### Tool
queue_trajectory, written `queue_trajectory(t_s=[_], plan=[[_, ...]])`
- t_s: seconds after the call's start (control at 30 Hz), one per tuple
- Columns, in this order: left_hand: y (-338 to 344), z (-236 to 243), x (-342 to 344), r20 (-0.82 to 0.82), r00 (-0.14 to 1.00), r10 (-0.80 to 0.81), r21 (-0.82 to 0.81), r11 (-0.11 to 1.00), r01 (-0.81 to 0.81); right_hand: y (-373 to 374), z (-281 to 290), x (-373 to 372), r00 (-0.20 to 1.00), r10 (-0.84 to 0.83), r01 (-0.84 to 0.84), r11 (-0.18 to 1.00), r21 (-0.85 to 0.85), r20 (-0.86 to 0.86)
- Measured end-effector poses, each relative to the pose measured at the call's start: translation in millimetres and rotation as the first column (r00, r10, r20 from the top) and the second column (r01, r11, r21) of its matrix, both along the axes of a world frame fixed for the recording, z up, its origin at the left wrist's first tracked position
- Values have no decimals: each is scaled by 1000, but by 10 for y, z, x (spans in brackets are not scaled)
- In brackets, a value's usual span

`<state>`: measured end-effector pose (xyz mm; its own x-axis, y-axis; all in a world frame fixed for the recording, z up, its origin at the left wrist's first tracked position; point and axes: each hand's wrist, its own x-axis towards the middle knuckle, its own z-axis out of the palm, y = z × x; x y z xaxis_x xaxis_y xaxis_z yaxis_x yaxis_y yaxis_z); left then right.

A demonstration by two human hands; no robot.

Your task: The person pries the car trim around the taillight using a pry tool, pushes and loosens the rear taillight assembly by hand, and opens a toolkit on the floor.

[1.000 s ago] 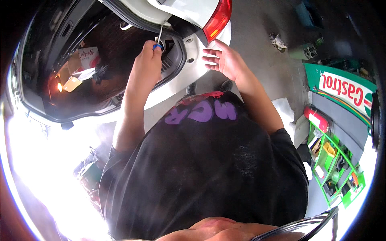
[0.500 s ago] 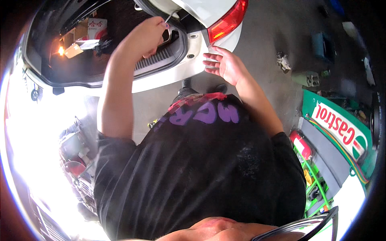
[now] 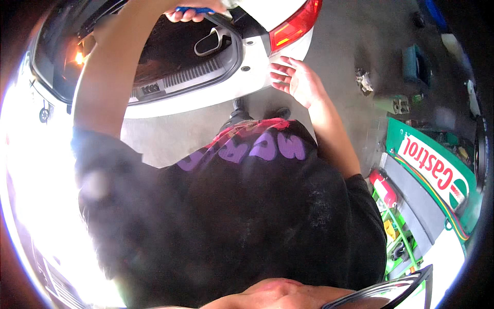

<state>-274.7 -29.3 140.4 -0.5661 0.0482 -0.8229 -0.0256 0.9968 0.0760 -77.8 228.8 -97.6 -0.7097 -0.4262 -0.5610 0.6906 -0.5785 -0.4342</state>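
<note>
My left hand [image 3: 188,11] is raised to the top of the view, fingers closed around a blue-handled tool [image 3: 198,9] held over the open boot of a white car [image 3: 216,87]. The tool's tip is cut off by the frame edge. My right hand [image 3: 296,77] hovers open, palm up and fingers spread, beside the car's rear corner just below the red tail lamp [image 3: 293,26]. It holds nothing. My black shirt with purple lettering fills the lower middle of the view.
A grey latch loop [image 3: 211,42] sits on the boot sill. A green and white tool cart [image 3: 437,175] stands at the right, with a red can [image 3: 383,188] and green racks. Small boxes and parts [image 3: 396,103] lie on the concrete floor. Strong glare whites out the left side.
My left hand rose with the tool toward the top edge of the view. The car boot shifted right and grew larger. My right hand stayed open near the tail lamp.
</note>
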Motion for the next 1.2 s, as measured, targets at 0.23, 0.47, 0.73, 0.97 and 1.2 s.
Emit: queue_trajectory(t_s=[0.23,0.47,0.73,0.97,1.2], plan=[[-16,-64,734,-737,342,-583,-435,796,420,158,-127,188,997,-77,72,988,138,29],[-624,-209,198,-950,-121,-288,-302,750,588,46,27,161,998,42,-29,970,241,-49],[-383,-426,-90,-913,-403,58,-114,914,390,-568,293,-86,899,410,-346,880,324,-155],[-356,-444,324,-940,-336,58,-68,934,352,-921,344,-439,898,422,-362,869,338,-124],[-400,-274,682,-924,359,-130,-30,962,270,-1034,89,-510,933,352,-328,918,223,-76]])
